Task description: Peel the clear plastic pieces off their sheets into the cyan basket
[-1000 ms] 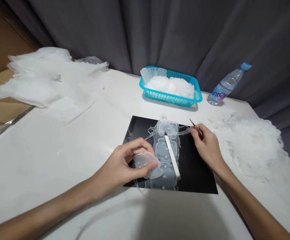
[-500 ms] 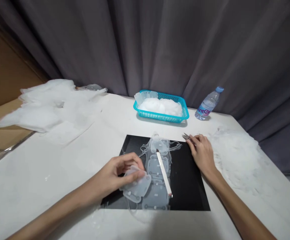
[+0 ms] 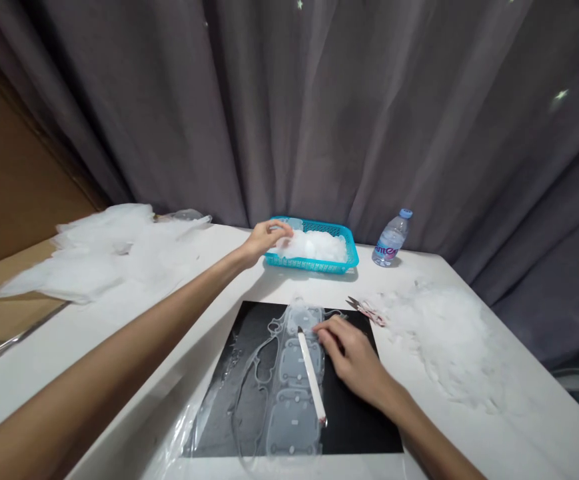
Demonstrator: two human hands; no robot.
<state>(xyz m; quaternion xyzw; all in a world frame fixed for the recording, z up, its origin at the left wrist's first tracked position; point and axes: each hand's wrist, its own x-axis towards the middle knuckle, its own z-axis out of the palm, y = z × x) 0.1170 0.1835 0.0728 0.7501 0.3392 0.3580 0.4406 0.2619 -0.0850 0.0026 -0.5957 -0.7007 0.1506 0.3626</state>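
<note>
"Where are your hands?"

"My left hand (image 3: 264, 241) is beyond the black board (image 3: 362, 423), at the near-left rim of the blue basket (image 3: 353, 258), fingers curved by the white heap (image 3: 323, 247). I can't tell whether I'm pinching anything. My right hand (image 3: 356, 357) is over the board's far part, loosely curled by the topmost of the clear pieces (image 3: 293, 427); whether it grips a bit of film, I can't tell."

"What worries you?"

"The basket. If my wrist catches its rim, I could tip it and spill the heap towards the board. The white stick (image 3: 312, 377) lies slantwise over the clear pieces on the board, so a nudge from my right hand could roll it off."

"And those scissors (image 3: 368, 312)?"

"Just right of the board's far corner, blades apart, pointing away and to the left. A careless sweep of my right hand could meet the tips. The thin looped strip (image 3: 255, 365) on the board's left could snag a finger and drag the pieces askew."
</note>
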